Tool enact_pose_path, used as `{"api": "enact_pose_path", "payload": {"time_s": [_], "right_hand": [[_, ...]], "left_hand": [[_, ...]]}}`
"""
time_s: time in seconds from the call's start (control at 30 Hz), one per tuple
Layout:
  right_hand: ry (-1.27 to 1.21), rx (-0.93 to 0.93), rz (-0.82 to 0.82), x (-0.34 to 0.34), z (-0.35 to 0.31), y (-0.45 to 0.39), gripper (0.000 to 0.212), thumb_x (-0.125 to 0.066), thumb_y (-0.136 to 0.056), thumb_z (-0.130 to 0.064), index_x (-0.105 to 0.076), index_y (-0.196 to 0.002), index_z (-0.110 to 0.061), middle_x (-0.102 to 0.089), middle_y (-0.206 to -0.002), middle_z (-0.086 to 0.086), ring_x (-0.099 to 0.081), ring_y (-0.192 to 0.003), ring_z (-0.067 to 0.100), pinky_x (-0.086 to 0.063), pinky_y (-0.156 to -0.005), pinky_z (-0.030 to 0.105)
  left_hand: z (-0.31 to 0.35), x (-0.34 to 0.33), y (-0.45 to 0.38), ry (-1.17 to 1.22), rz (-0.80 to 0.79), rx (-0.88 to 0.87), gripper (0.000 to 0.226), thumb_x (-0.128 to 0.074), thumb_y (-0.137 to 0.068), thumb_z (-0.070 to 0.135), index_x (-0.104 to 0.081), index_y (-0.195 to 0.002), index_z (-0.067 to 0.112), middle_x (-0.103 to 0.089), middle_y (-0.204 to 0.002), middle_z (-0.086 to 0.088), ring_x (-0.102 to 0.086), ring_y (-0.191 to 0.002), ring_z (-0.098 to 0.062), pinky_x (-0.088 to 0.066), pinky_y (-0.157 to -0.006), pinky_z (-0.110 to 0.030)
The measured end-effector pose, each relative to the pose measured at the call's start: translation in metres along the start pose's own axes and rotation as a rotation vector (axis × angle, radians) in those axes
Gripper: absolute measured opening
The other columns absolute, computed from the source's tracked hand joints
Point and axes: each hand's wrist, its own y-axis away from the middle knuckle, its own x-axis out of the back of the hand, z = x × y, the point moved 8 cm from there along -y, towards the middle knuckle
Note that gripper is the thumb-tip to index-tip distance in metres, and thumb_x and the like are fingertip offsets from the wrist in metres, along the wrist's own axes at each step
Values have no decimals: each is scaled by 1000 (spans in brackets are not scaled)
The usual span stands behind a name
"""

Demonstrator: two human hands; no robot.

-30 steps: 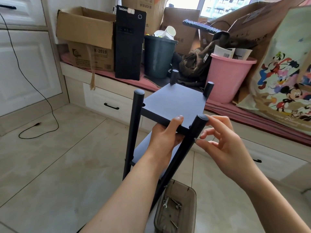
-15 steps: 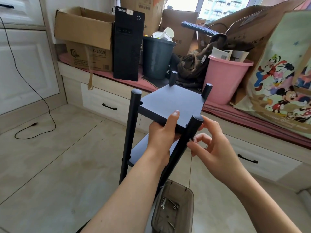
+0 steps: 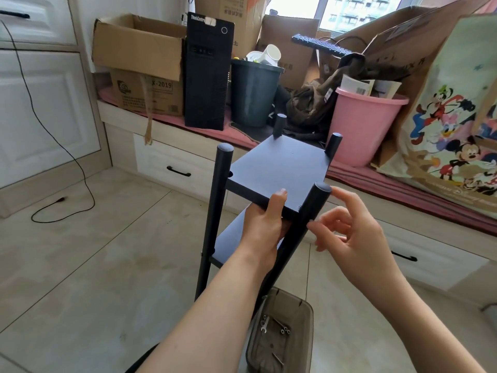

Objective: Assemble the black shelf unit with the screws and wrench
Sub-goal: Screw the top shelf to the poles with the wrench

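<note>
Head view, left hand (image 3: 265, 224) gripping black shelf unit (image 3: 277, 173) front edge, right hand (image 3: 349, 238) fingers loosely curled at its near-right post, behind it "ThinkCentre" tower (image 3: 208, 74), box (image 3: 146, 68) marked "X-2019".

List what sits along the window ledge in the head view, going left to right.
Open cardboard box → black computer tower → dark grey bin → brown cloth heap → pink bucket → cartoon-print bag.
</note>
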Motion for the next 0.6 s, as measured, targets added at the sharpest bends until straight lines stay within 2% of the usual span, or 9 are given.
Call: {"api": "enact_pose_path", "payload": {"time_s": [0.07,0.13,0.23,0.3,0.37,0.43,0.53,0.6], "right_hand": [[-31,-7,39,3,-1,3,53,-74,-84,-13,-48,-118,-43,-70,-78,-3,-67,-60,13,-54,-61,18],[-54,-15,81,4,-1,7,42,-76,-82,-16,-52,-109,-38,-71,-74,0,-67,-58,14,-53,-59,17],[-47,-21,139,8,0,15,21,-77,-81,-15,-60,-91,-24,-71,-70,1,-68,-58,15,-55,-60,21],[17,-36,174,15,4,19,15,-77,-82,-10,-66,-82,-20,-72,-69,-3,-70,-59,11,-56,-60,20],[88,-48,217,25,7,22,16,-76,-83,-8,-69,-81,-22,-73,-71,-8,-70,-60,6,-54,-60,14],[160,-57,263,36,11,25,17,-74,-84,-10,-68,-83,-26,-73,-75,-13,-70,-63,4,-53,-61,14],[209,-72,312,46,11,29,3,-67,-84,-34,-65,-86,-33,-72,-79,-18,-71,-68,3,-55,-65,22],[234,-76,325,49,13,30,9,-63,-81,-42,-64,-87,-36,-71,-81,-20,-71,-69,2,-55,-65,18]], "left_hand": [[-1,-1,1,-11,-2,-1,22,-50,-105,27,-62,-122,20,-73,-112,-20,-71,-100,-41,-61,-87,-43],[-3,-1,1,-22,2,-4,18,-52,-104,30,-63,-118,26,-74,-112,-15,-72,-101,-37,-58,-93,-46],[-9,-3,0,-48,29,4,28,-58,-101,38,-61,-126,26,-74,-116,-7,-70,-109,-32,-53,-101,-52],[-14,-9,1,-53,-1,2,34,-64,-94,45,-64,-125,28,-74,-118,-4,-68,-113,-29,-50,-104,-52],[-20,-18,2,-68,-63,-9,32,-70,-85,48,-70,-112,29,-74,-114,-5,-69,-112,-28,-49,-105,-53],[-28,-27,2,-92,-115,-7,27,-73,-80,45,-73,-99,26,-74,-108,-12,-70,-108,-30,-49,-104,-57],[-39,-35,1,-111,-143,2,37,-74,-79,44,-71,-105,18,-74,-108,-10,-69,-110,-27,-49,-104,-54],[-43,-38,0,-129,-138,-12,45,-74,-81,49,-69,-111,15,-74,-109,-6,-69,-112,-25,-49,-105,-51]]}}
